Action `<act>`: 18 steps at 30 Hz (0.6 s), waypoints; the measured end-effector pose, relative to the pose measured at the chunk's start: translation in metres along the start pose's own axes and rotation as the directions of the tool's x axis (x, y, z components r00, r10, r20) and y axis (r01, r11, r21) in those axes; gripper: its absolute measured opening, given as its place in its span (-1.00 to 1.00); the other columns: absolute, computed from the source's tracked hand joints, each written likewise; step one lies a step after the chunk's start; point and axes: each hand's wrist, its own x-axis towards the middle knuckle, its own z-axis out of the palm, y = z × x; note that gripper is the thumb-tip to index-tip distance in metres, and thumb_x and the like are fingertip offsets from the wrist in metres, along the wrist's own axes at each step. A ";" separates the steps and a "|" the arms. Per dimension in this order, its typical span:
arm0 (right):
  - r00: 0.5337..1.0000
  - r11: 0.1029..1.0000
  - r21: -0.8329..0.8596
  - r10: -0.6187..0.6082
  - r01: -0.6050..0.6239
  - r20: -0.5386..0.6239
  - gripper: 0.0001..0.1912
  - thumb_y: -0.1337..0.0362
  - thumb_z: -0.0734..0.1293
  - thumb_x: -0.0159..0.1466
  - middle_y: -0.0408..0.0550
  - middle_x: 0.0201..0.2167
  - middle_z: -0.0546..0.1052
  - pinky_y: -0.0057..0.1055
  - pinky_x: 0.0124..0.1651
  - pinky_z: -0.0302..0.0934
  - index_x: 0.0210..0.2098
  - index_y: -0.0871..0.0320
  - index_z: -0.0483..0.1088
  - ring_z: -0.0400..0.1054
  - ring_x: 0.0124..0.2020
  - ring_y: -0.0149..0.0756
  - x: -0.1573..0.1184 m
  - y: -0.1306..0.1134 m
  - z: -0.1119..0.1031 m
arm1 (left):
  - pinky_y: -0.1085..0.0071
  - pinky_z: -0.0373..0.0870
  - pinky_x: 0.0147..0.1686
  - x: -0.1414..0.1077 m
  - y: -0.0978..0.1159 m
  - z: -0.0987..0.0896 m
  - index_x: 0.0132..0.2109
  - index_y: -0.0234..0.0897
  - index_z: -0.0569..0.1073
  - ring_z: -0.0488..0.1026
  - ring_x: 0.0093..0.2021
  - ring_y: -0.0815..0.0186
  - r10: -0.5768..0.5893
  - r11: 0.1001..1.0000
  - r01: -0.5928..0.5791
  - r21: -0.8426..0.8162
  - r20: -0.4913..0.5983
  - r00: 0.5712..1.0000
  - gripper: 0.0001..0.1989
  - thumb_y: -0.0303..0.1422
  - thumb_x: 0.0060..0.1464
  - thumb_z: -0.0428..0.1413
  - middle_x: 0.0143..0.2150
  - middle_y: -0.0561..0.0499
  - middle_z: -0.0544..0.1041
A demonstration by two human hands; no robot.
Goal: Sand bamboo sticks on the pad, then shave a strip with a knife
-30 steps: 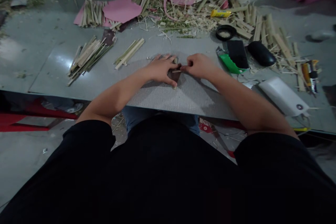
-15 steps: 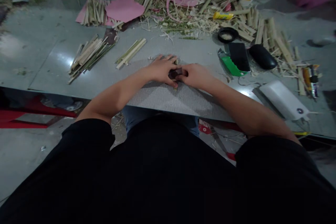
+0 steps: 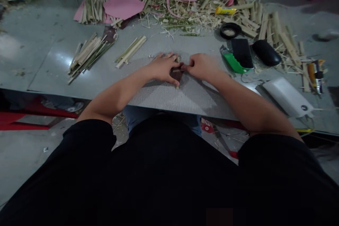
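Head view: dark brown piece (image 3: 177, 75), partly covered.

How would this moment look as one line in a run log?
left hand: spread over brown piece | right hand: fingers curled at its edge, grip unclear | nearby: sticks, yellow tube

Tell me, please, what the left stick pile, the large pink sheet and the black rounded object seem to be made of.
Left stick pile: probably bamboo, unpainted; pale faces, some greenish sides.
Large pink sheet: likely matte paper or thin card; flat, with uneven edges.
Black rounded object: perhaps smooth plastic; faint sheen, though coated metal is possible.
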 end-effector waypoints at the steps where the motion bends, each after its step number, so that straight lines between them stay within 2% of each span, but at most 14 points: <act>1: 1.000 1.000 -0.006 0.016 -0.016 -0.015 -0.69 -0.02 0.45 0.60 0.25 0.05 0.78 -0.10 0.02 0.34 -0.08 0.09 0.68 0.61 0.06 0.13 0.002 0.002 -0.001 | -0.35 -0.30 0.79 0.000 -0.001 0.000 0.78 0.09 0.28 -0.19 0.88 -0.39 0.001 1.000 -0.001 -0.001 0.000 1.000 0.21 0.41 0.17 0.39 0.92 -0.13 -0.12; 3: 1.000 1.000 -0.003 0.008 -0.008 -0.014 -0.67 -0.01 0.43 0.62 0.27 0.04 0.77 -0.09 0.00 0.33 -0.10 0.09 0.66 0.61 0.04 0.13 0.002 0.004 -0.002 | -0.34 -0.27 0.79 0.000 -0.002 0.000 0.77 0.12 0.30 -0.17 0.88 -0.38 0.007 1.000 -0.007 -0.007 0.004 1.000 0.21 0.42 0.14 0.40 0.92 -0.11 -0.09; 8: 0.996 0.997 0.018 -0.069 0.068 0.060 -0.75 0.02 0.47 0.57 0.17 -0.06 0.77 -0.10 -0.05 0.32 -0.15 0.03 0.65 0.61 -0.03 0.10 -0.005 0.001 -0.001 | -0.35 -0.29 0.79 0.002 -0.005 0.002 0.78 0.14 0.26 -0.19 0.88 -0.39 0.033 0.999 -0.034 -0.033 -0.007 0.999 0.23 0.36 0.13 0.45 0.92 -0.09 -0.10; 13: 1.000 1.000 -0.024 0.015 -0.015 -0.003 -0.68 0.00 0.44 0.61 0.26 -0.03 0.75 -0.10 -0.05 0.30 -0.08 0.12 0.67 0.59 -0.02 0.09 -0.001 0.005 -0.005 | -0.37 -0.32 0.79 0.002 -0.005 0.001 0.78 0.12 0.28 -0.19 0.87 -0.46 0.030 0.998 -0.031 -0.051 -0.007 1.000 0.24 0.38 0.11 0.45 0.92 -0.09 -0.10; 18: 0.995 0.996 0.034 -0.084 0.082 0.060 -0.77 0.03 0.49 0.55 0.11 -0.16 0.74 -0.14 -0.08 0.24 -0.16 0.03 0.65 0.57 -0.07 0.07 -0.008 -0.003 -0.002 | -0.40 -0.29 0.78 0.000 -0.003 0.001 0.78 0.07 0.29 -0.16 0.87 -0.45 0.038 0.998 -0.039 -0.044 -0.019 0.999 0.22 0.38 0.14 0.43 0.91 -0.14 -0.08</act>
